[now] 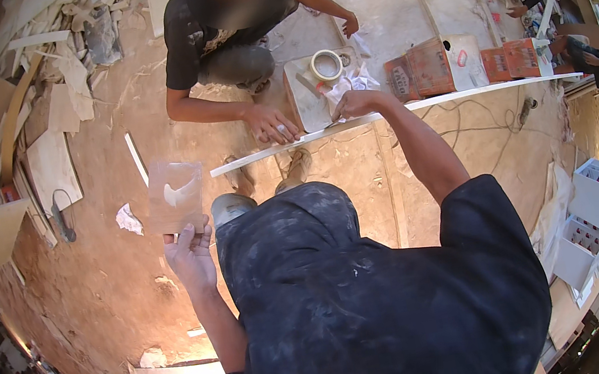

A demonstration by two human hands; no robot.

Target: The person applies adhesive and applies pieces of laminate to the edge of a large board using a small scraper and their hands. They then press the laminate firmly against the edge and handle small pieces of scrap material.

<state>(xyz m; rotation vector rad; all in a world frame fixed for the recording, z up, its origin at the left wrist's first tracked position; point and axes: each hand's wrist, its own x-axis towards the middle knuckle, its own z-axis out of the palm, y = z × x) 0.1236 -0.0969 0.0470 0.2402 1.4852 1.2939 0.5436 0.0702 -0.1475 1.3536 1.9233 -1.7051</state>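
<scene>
My left hand [192,256] is closed on the lower edge of a flat, see-through brownish square sheet [171,216] with a smear of white paste [182,193] on it. Across in front of me runs a long narrow white strip [443,99]. Bent over the strip, my right hand [358,103] has its fingers pinched together; what they hold, if anything, cannot be made out. Just beyond it lies crumpled white paper [357,81]. A co-worker's hand [269,122] presses on the strip left of mine.
The co-worker [204,44] crouches opposite. A tape roll [326,64] sits on a pale box top [306,107]. Orange-and-white boxes [434,65] stand along the strip, cables [495,124] on the floor beside it. Board scraps [52,166] lie left, white drawer units [585,210] right.
</scene>
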